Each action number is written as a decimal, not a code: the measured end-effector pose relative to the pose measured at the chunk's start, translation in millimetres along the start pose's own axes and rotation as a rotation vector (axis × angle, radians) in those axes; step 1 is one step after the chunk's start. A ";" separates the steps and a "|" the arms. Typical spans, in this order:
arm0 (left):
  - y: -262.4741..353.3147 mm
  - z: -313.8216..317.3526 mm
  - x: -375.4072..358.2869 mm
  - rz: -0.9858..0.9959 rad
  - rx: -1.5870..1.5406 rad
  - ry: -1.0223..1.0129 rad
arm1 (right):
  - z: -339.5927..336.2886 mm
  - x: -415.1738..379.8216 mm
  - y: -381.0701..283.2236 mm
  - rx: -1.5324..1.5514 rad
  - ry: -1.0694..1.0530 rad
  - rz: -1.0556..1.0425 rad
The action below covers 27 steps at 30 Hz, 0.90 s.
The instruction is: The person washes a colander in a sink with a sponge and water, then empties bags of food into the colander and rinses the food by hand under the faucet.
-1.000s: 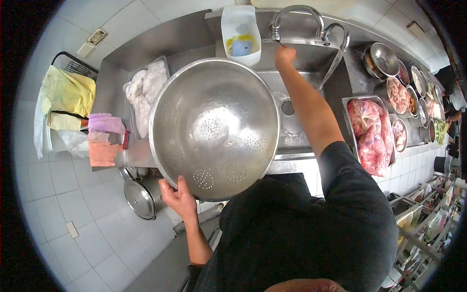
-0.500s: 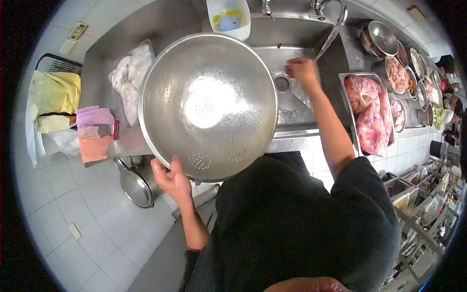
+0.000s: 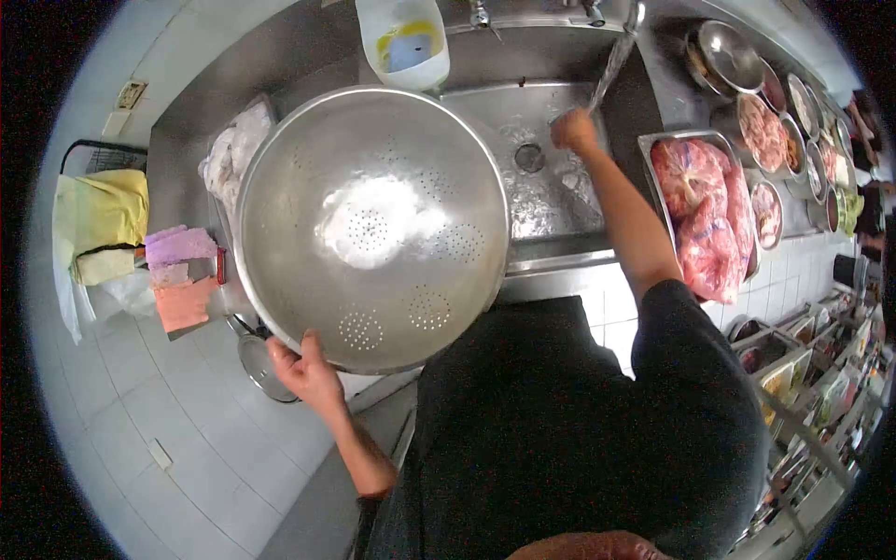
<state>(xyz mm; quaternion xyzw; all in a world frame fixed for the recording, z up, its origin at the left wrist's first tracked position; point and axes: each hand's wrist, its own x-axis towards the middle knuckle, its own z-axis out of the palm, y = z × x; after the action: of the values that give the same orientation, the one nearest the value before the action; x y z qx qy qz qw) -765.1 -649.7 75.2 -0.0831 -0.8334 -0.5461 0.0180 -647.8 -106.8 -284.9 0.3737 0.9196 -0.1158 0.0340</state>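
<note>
A large steel colander (image 3: 373, 299) with groups of small holes hangs tilted at the left part of the sink. My left hand (image 3: 310, 371) grips its lower left rim, thumb over the edge. Over the sink basin (image 3: 532, 210), my right hand (image 3: 574, 133) is closed beside the stream of water (image 3: 611, 75) running from the faucet (image 3: 638, 17). Whether anything is inside its curled fingers is hidden. Water splashes around the round drain (image 3: 529, 158).
A tray of bagged red meat (image 3: 707, 205) lies right of the sink, with several metal bowls (image 3: 731, 58) behind. White bags (image 3: 229, 159), coloured cloths (image 3: 182, 245) and a white container (image 3: 405, 19) are at the left and back. A lidded pot (image 3: 261, 364) stands below.
The colander and my left hand have moved a little left and down. My right hand has shifted slightly toward the water stream, its fingers now more closed.
</note>
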 end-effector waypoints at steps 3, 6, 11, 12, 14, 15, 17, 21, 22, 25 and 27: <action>-14.0 -8.2 -10.2 -0.038 0.016 0.039 | 54.4 -2.9 -18.5 0.187 0.129 0.096; -12.1 -8.2 -29.7 -0.180 0.004 0.105 | 110.9 24.9 -21.8 0.345 0.239 0.196; -10.0 3.5 -52.4 -0.233 0.155 0.276 | 157.3 107.7 -13.2 0.427 0.336 0.368; -16.9 -3.3 -59.5 -0.241 0.174 0.298 | 164.0 127.5 -12.3 0.418 0.394 0.450; -28.5 0.0 -64.6 -0.260 0.166 0.338 | 151.6 160.3 -28.4 0.541 0.566 0.491; -23.4 1.4 -66.1 -0.282 0.153 0.347 | 161.0 174.7 -28.1 0.668 0.512 0.527; -21.4 1.9 -68.6 -0.326 0.118 0.354 | 161.7 203.4 -33.8 0.723 0.445 0.642; -24.1 2.4 -67.8 -0.338 0.162 0.399 | 144.8 197.7 -67.1 0.499 0.422 0.568; -22.2 6.1 -67.8 -0.354 0.174 0.414 | 151.2 188.3 -63.4 0.461 0.427 0.452; -18.4 11.9 -62.3 -0.376 0.172 0.435 | 164.3 149.0 -46.2 0.125 0.346 -0.118; -21.5 5.9 -63.9 -0.390 0.132 0.414 | 160.4 96.4 -38.0 0.079 0.236 -0.228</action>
<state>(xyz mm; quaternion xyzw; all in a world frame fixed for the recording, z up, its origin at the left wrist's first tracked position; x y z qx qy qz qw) -705.2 -660.3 45.6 0.1931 -0.8460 -0.4891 0.0878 -747.3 -105.9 -447.8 0.2790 0.9485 -0.1102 -0.1020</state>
